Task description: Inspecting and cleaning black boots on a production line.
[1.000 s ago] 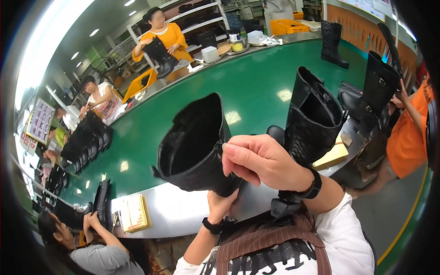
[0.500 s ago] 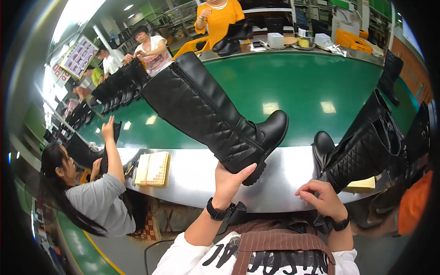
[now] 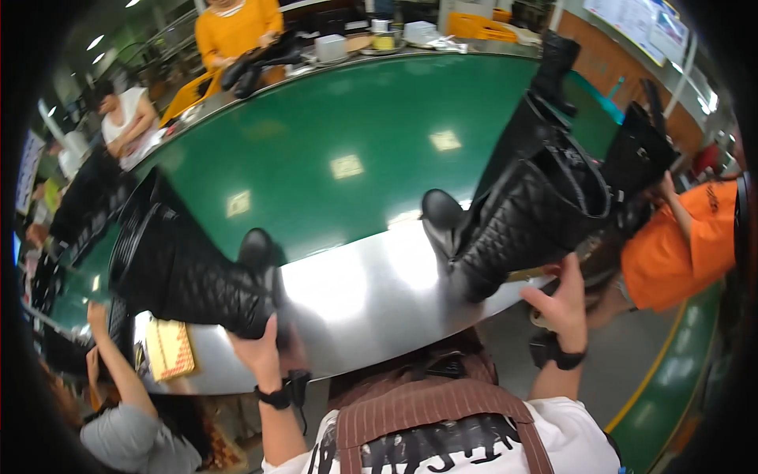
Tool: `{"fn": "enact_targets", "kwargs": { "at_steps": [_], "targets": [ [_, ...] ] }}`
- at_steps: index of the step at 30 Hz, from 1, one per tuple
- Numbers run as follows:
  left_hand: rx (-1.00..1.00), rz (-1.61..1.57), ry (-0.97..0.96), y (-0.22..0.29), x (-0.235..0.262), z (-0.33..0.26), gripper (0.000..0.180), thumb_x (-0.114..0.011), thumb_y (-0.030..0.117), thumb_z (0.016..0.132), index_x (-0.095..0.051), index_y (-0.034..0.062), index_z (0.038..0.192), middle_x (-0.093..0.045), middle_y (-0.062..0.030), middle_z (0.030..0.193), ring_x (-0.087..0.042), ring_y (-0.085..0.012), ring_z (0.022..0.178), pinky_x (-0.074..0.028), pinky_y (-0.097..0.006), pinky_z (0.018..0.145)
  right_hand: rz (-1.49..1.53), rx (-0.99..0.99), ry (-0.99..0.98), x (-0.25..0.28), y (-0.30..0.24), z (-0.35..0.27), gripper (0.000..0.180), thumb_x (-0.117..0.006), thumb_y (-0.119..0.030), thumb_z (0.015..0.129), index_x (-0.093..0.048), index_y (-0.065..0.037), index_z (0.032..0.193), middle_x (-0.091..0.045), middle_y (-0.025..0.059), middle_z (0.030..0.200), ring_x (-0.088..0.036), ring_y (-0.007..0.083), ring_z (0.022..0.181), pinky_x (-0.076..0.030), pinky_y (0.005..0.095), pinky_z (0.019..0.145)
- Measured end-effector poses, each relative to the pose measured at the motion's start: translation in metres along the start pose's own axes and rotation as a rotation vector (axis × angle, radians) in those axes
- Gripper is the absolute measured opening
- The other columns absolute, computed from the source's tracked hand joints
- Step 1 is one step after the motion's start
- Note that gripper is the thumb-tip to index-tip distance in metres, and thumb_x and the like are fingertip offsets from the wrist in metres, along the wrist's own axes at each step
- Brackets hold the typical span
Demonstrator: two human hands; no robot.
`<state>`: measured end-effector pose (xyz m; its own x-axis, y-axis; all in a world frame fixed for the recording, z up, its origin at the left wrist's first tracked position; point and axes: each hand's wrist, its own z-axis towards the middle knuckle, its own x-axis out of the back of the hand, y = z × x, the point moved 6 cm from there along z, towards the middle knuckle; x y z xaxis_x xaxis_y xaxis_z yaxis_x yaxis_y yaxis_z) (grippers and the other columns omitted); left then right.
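Left hand: fingers curled and pressed against the heel end of a tall black quilted leather boot, gripping it from below; a black wristband sits on the wrist. That boot lies on its side at the near left of the brushed steel edge strip of the workbench, its toe pointing toward the centre and its shaft reaching left over the green conveyor surface.

Right hand: fingers spread and loosely bent, thumb held apart, just beside the heel of a second black quilted tall boot; whether the fingertips touch the leather cannot be told. A black wristwatch is worn on this wrist. The second boot stands tilted on the steel strip at the near right, toe toward the centre, shaft leaning away to the right.

Further black boots: grouped behind the second boot at the right end of the belt.

Brown striped apron: worn over a white printed shirt, at the lower edge.

Yellow checked pad: lies on the steel strip at the far left, near the first boot's shaft.

Other persons: one in an orange top at the right; one in a grey top at the lower left, arm raised; one in a yellow top across the belt, handling dark boots.
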<state>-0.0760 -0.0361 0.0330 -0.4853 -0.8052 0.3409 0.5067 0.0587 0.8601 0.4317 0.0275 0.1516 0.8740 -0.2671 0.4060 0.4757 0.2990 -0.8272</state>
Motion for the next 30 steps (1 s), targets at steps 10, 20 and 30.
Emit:
{"fn": "enact_targets", "kwargs": {
  "at_steps": [10,20,30],
  "targets": [
    [0.06,0.537,-0.342,0.048,0.028,-0.018,0.065,-0.081,0.021,0.074,-0.05,-0.0042,0.126,-0.064,-0.0198,0.107,-0.062,-0.0341,0.096,-0.048,-0.039,0.086,0.324,-0.224,0.07,-0.063,0.072,0.013,0.026,-0.068,-0.015,0.091,-0.063,0.004,0.11,-0.066,0.0009,0.1,-0.059,0.013,0.088,-0.046,0.0267,0.082],
    [-0.429,-0.154,-0.717,0.178,-0.08,-0.043,0.073,-0.086,0.015,0.066,-0.051,-0.0036,0.127,-0.058,-0.0182,0.123,-0.055,-0.0313,0.117,-0.041,-0.036,0.101,0.536,-0.26,-0.45,-0.095,0.043,0.038,0.032,-0.072,-0.008,0.086,-0.062,-0.003,0.117,-0.065,-0.0011,0.108,-0.059,0.0087,0.098,-0.047,0.0251,0.087],
    [-0.315,-0.573,-0.878,0.194,-0.203,-0.084,0.113,-0.089,0.023,0.065,-0.017,0.0008,0.149,-0.039,-0.023,0.14,-0.041,-0.0359,0.128,-0.035,-0.042,0.106,-0.034,0.591,0.144,0.01,-0.065,0.052,0.1,-0.072,-0.018,0.069,-0.016,0.002,0.149,-0.031,0.0188,0.148,-0.033,0.0329,0.137,-0.022,0.0437,0.114]
  ]
}}
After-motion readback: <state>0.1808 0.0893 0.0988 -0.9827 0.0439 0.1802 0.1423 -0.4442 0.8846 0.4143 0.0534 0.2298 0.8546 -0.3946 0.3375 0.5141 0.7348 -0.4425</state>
